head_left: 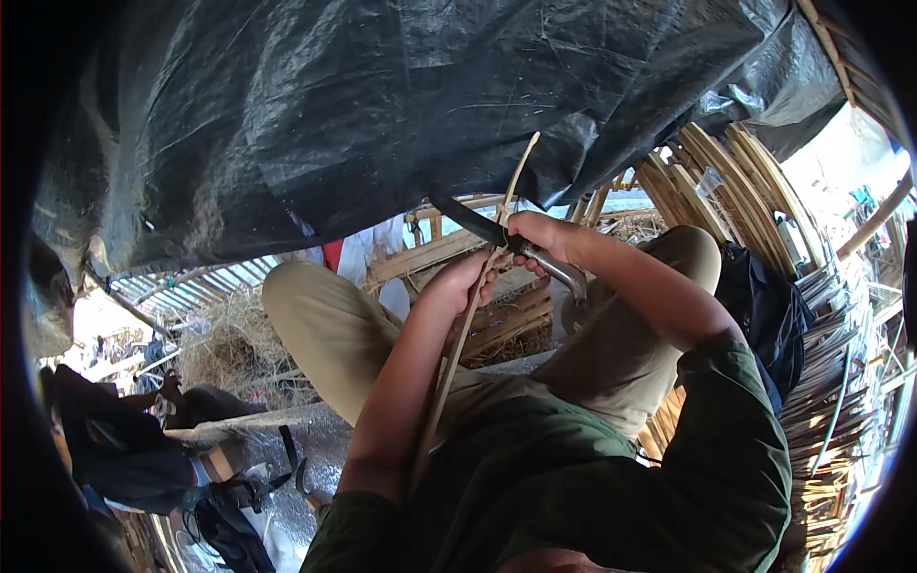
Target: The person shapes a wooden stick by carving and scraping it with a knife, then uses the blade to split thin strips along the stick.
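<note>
My left hand (466, 277) is closed around a long, thin strip of pale wood or bamboo (451, 372). The strip runs from beside my left forearm up past both hands, and its thin upper end bends slightly. My right hand (543, 239) grips the curved, grey-brown handle (570, 279) of a large knife. Its dark blade (465, 219) points to the upper left and crosses the strip just above my left hand. Blade and strip seem to touch there. Fingers partly hide the handle and the strip.
A black plastic sheet (315, 115) hangs low in front. My bent knees (320, 306) flank the hands. Wooden slats (707, 181) stand at the right, near a dark bag (759, 310). Dry straw (239, 349) lies at the left, with another person's hand (170, 390) nearby.
</note>
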A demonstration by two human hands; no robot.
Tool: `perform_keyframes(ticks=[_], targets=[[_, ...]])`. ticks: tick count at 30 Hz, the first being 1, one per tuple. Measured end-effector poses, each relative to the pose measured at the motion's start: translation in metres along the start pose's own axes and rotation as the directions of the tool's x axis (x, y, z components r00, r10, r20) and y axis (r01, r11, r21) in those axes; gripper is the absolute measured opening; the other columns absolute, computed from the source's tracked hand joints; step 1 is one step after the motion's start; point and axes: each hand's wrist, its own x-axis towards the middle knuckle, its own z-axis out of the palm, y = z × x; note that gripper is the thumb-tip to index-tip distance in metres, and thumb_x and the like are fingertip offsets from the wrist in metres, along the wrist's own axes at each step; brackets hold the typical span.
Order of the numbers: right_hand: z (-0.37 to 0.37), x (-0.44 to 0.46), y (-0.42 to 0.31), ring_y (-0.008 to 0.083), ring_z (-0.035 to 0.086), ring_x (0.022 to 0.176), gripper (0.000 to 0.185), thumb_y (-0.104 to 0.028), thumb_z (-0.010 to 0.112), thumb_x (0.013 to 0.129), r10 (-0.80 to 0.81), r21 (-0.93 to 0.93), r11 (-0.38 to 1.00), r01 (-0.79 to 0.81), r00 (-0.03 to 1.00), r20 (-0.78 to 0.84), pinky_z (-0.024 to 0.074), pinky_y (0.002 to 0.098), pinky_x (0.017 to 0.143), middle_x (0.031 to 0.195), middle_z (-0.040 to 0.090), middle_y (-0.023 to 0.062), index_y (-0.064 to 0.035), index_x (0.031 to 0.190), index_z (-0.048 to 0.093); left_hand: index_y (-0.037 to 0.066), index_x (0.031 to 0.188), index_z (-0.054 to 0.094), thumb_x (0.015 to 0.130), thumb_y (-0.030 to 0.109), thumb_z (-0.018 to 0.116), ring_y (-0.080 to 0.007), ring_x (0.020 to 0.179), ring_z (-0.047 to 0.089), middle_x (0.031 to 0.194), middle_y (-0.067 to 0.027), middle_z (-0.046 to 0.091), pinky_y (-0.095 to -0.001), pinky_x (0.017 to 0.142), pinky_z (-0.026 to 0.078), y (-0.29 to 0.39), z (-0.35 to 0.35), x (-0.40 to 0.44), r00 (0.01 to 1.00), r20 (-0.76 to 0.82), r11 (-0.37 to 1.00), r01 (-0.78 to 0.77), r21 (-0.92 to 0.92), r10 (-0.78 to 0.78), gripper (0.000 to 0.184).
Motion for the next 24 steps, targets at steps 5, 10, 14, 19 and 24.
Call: perform_keyframes(ticks=[5,10,14,19,24], targets=[[-0.037,0.036,-0.008,0.0134,0.049,0.049,0.022,-0.021,0.053,0.087,-0.027,-0.159,0.986,0.042,0.995,0.095,0.0423,0.0314,0.045,0.066,0.056,0.0055,-0.0037,0.1,0.058,0.01,0.115,0.062,0.104,0.038,0.041,-0.0088,0.047,0.04,0.066,0.0074,0.043,-0.0288,0.044,0.035,0.026,-0.005,0.022,0.997,0.025,0.994,0.071,-0.08,-0.069,0.036],[-0.042,0.032,-0.013,0.0135,0.057,0.057,0.02,-0.021,0.055,0.099,-0.107,-0.166,0.977,0.136,0.979,0.175,0.0507,0.0293,0.053,0.079,0.059,0.0021,-0.005,0.109,0.059,0.008,0.118,0.061,0.105,0.037,0.04,-0.0065,0.047,0.036,0.065,0.0077,0.04,-0.0257,0.043,0.032,0.034,-0.012,0.031,0.998,0.038,0.99,0.061,-0.129,-0.056,0.038],[-0.055,0.048,-0.017,0.013,0.054,0.054,0.029,-0.032,0.051,0.1,-0.04,-0.297,0.95,0.098,0.98,0.194,0.0473,0.0289,0.051,0.071,0.057,0.0021,-0.0071,0.104,0.064,0.007,0.119,0.06,0.104,0.036,0.041,-0.0059,0.047,0.036,0.064,0.0077,0.038,-0.0248,0.043,0.031,0.031,-0.018,0.036,0.994,0.105,0.971,0.058,-0.231,-0.034,0.038],[-0.073,0.065,-0.046,0.0099,0.045,0.044,0.028,-0.031,0.053,0.093,-0.168,-0.578,0.795,0.183,0.983,0.08,0.0374,0.03,0.043,0.062,0.053,0.0008,-0.0063,0.084,0.062,0.006,0.122,0.059,0.103,0.035,0.043,-0.0061,0.046,0.036,0.064,0.0076,0.038,-0.0254,0.042,0.031,0.04,-0.021,0.039,0.992,0.124,0.968,0.046,-0.246,-0.016,0.038],[-0.083,0.078,-0.046,0.0095,0.043,0.043,0.03,-0.031,0.053,0.094,-0.259,-0.555,0.769,0.317,0.948,0.183,0.0351,0.0278,0.042,0.06,0.052,0.0004,-0.0052,0.082,0.061,0.005,0.126,0.056,0.103,0.037,0.042,-0.0068,0.045,0.035,0.061,0.0067,0.037,-0.0262,0.043,0.032,0.055,-0.015,0.03,0.995,0.083,0.979,0.067,-0.195,-0.051,0.042]])
